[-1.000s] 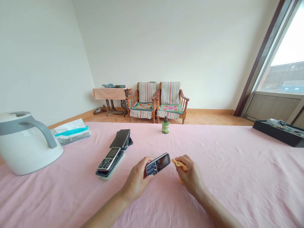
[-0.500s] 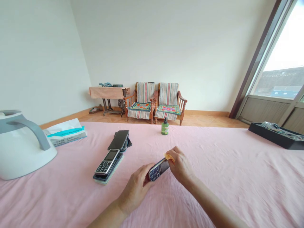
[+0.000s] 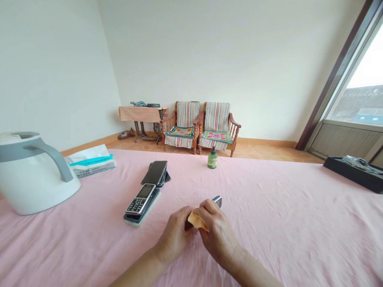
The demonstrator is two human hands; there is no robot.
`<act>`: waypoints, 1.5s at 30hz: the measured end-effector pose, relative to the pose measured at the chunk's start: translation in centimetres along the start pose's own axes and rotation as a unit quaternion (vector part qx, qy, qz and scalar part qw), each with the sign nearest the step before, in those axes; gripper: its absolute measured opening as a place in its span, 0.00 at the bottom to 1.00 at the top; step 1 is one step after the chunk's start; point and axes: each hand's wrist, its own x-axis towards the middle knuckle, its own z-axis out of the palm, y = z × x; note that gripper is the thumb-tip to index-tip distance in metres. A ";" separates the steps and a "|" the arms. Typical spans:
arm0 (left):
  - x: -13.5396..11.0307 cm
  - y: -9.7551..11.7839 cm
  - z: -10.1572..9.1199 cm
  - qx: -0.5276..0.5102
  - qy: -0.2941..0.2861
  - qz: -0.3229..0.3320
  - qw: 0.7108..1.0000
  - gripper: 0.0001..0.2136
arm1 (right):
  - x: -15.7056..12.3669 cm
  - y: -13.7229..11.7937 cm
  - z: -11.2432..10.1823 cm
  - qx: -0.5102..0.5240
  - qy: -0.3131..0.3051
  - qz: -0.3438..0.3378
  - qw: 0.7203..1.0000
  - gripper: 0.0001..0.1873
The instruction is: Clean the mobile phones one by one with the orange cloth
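My left hand [image 3: 176, 231] is closed around the lower end of a dark keypad phone [image 3: 219, 200], held above the pink cloth. Pinched in my right hand [image 3: 218, 231] is a yellow cloth [image 3: 197, 221], pressed against the phone's keypad end. My right hand and the cloth cover most of the phone; only its far tip shows clearly. To the left, a silver-edged keypad phone [image 3: 140, 201] lies on top of other phones. Just behind it sits a stack of dark smartphones [image 3: 154, 173].
A white kettle [image 3: 36, 179] with a grey handle stands at the left, beside a tissue pack [image 3: 92, 160]. Toward the table's far edge is a green bottle [image 3: 212, 158]. A black tray [image 3: 353, 173] with cables lies far right. Two wooden chairs [image 3: 217, 123] stand beyond the table.
My right hand has slid the yellow cloth from the phone's far end down toward my left hand, over the keypad. The whole view has shifted slightly.
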 end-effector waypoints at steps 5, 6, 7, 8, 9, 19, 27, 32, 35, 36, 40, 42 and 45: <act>0.0 -0.6 0.4 -0.027 0.001 -0.021 0.999 0.06 | -0.1 1.3 -0.7 0.014 0.005 -0.005 1.000 0.22; 0.0 -0.7 0.4 -0.029 -0.001 -0.028 0.999 0.07 | 0.0 2.0 -1.1 0.009 0.017 0.004 1.000 0.23; 0.0 -0.8 0.4 -0.031 -0.003 -0.033 0.999 0.08 | 0.1 2.9 -1.5 0.002 0.032 0.015 0.999 0.23; 0.0 -0.8 0.4 -0.032 -0.006 -0.035 0.999 0.09 | 0.1 3.6 -1.9 -0.006 0.046 0.025 0.999 0.23; 0.0 -0.8 0.4 -0.030 -0.009 -0.036 0.999 0.09 | 0.2 4.3 -2.3 -0.013 0.059 0.037 0.997 0.23; 0.0 -0.3 0.3 -0.034 -0.003 -0.012 0.999 0.04 | -0.4 0.8 -0.1 0.013 0.015 -0.023 1.000 0.20; 0.1 -0.4 0.3 -0.008 -0.009 -0.032 0.999 0.10 | 0.6 5.1 -2.3 0.038 0.114 0.071 0.990 0.18; 0.2 -0.4 0.2 0.004 -0.002 -0.028 1.000 0.08 | 1.3 7.0 -2.6 0.090 0.146 0.178 0.969 0.09; 0.2 -0.6 0.2 0.012 -0.003 -0.026 1.000 0.08 | 1.3 7.7 -2.2 0.110 0.154 0.218 0.957 0.12; 0.2 -0.7 0.3 0.013 -0.004 -0.025 1.000 0.08 | 1.2 8.0 -2.1 0.119 0.155 0.231 0.953 0.13; 0.2 -0.9 0.3 0.013 -0.006 -0.017 1.000 0.09 | 1.0 8.7 -1.8 0.148 0.151 0.260 0.942 0.16; 0.2 -0.9 0.3 0.013 -0.005 -0.016 1.000 0.09 | 1.0 8.8 -1.8 0.156 0.148 0.266 0.940 0.16; 0.2 -0.9 0.2 0.011 -0.005 -0.019 1.000 0.10 | 1.0 8.9 -1.8 0.158 0.147 0.270 0.938 0.15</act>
